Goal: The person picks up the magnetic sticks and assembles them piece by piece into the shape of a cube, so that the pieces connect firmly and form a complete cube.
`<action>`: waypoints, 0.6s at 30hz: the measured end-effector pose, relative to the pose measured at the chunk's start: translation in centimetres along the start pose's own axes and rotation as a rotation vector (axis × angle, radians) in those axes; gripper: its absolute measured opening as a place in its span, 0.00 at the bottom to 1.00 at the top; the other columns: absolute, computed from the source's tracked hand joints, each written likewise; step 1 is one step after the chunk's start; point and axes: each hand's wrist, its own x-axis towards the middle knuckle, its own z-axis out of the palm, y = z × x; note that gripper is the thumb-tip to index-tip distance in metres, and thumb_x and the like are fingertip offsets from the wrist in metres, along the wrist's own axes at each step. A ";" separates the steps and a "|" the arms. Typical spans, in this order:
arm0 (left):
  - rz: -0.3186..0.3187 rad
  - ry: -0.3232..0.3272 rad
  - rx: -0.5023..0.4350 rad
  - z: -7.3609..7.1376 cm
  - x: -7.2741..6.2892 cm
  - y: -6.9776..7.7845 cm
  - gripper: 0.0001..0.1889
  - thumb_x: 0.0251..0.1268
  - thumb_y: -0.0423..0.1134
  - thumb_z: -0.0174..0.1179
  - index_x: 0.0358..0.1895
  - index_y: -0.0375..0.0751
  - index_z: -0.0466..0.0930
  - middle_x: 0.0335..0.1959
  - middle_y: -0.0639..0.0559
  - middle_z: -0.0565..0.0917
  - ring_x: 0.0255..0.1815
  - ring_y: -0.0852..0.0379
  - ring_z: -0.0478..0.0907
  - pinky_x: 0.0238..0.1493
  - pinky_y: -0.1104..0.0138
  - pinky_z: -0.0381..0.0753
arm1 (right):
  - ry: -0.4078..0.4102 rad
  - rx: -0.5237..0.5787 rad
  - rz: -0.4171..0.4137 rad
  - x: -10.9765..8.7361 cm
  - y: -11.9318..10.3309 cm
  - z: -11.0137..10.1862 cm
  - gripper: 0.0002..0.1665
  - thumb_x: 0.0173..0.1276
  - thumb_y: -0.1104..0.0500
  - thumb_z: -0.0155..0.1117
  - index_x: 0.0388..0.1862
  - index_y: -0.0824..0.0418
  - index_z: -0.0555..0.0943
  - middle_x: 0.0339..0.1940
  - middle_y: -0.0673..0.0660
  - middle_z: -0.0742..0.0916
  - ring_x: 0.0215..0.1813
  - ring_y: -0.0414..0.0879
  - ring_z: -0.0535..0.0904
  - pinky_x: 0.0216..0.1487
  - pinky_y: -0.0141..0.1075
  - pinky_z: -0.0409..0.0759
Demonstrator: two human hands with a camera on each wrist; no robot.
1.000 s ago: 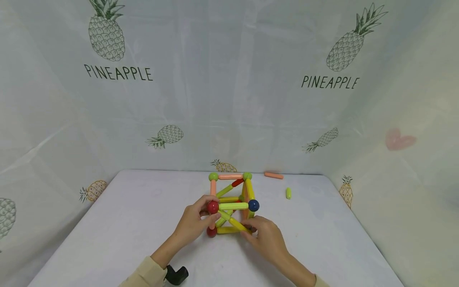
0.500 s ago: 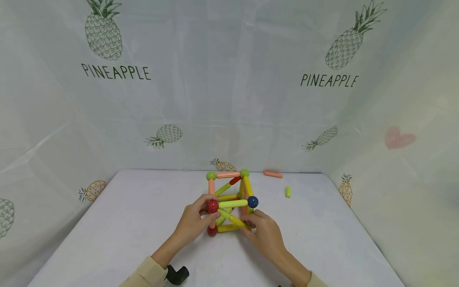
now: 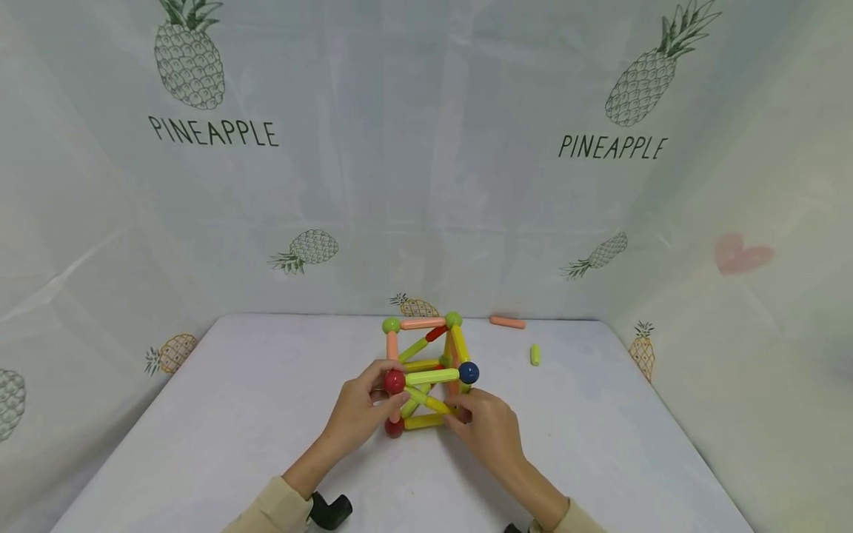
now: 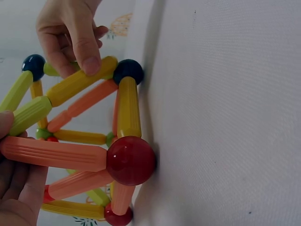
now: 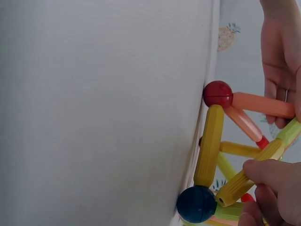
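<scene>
A cube-like frame of magnetic sticks and balls stands on the table, its near upper corners a red ball [image 3: 395, 381] and a dark blue ball [image 3: 469, 372]. My left hand [image 3: 356, 407] holds the frame's near left side, fingers around the upper red ball. Across the near face slants a light green stick [image 4: 30, 115] joined to a yellow stick [image 5: 233, 190]. Thumb and fingers of my right hand [image 3: 489, 429] pinch that yellow stick. Its lower end lies close beside the lower blue ball [image 5: 196, 204]. A lower red ball [image 4: 131, 161] marks the other bottom corner.
A loose salmon stick [image 3: 508, 322] lies at the table's back edge, with a short light green stick [image 3: 535, 354] nearer on the right. A black object [image 3: 331, 511] shows beside the left sleeve. Pineapple-print cloth [image 3: 426, 185] hangs behind the table.
My right hand has shifted slightly left and up with the yellow stick's lower end. The frame's right side has moved a little left and up; the left hand keeps its hold.
</scene>
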 end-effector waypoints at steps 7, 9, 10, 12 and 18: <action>0.012 0.024 0.021 0.0 0.0 0.0 0.23 0.67 0.36 0.75 0.61 0.59 0.80 0.53 0.55 0.89 0.51 0.58 0.86 0.52 0.70 0.86 | 0.017 0.041 0.008 0.3 0.2 0.3 0.11 0.54 0.57 0.89 0.36 0.50 0.94 0.20 0.39 0.77 0.24 0.31 0.67 0.23 0.26 0.67; 0.015 0.026 0.027 0.0 0.1 0.0 0.23 0.66 0.36 0.76 0.60 0.60 0.81 0.52 0.55 0.89 0.51 0.58 0.86 0.52 0.70 0.86 | 0.018 0.053 0.010 0.3 0.2 0.4 0.11 0.55 0.58 0.89 0.36 0.51 0.94 0.20 0.39 0.76 0.24 0.31 0.67 0.23 0.26 0.67; 0.018 0.027 0.027 0.0 0.1 0.0 0.23 0.66 0.35 0.76 0.60 0.59 0.81 0.52 0.55 0.89 0.51 0.58 0.86 0.52 0.70 0.86 | 0.018 0.060 0.012 0.4 0.2 0.4 0.11 0.55 0.58 0.88 0.36 0.51 0.94 0.20 0.39 0.76 0.24 0.31 0.67 0.23 0.27 0.68; 0.022 0.026 0.026 -0.1 0.1 0.0 0.23 0.66 0.35 0.76 0.60 0.60 0.81 0.52 0.55 0.89 0.51 0.58 0.86 0.52 0.70 0.86 | 0.019 0.069 0.021 0.4 0.3 0.5 0.11 0.54 0.58 0.89 0.36 0.51 0.94 0.21 0.40 0.76 0.24 0.32 0.67 0.23 0.27 0.67; 0.030 0.017 0.018 -0.1 0.2 -0.2 0.24 0.66 0.36 0.76 0.61 0.60 0.81 0.53 0.54 0.88 0.52 0.57 0.86 0.53 0.69 0.86 | 0.052 0.098 0.048 0.5 0.6 0.8 0.14 0.50 0.57 0.91 0.36 0.50 0.95 0.33 0.47 0.73 0.35 0.39 0.68 0.33 0.30 0.69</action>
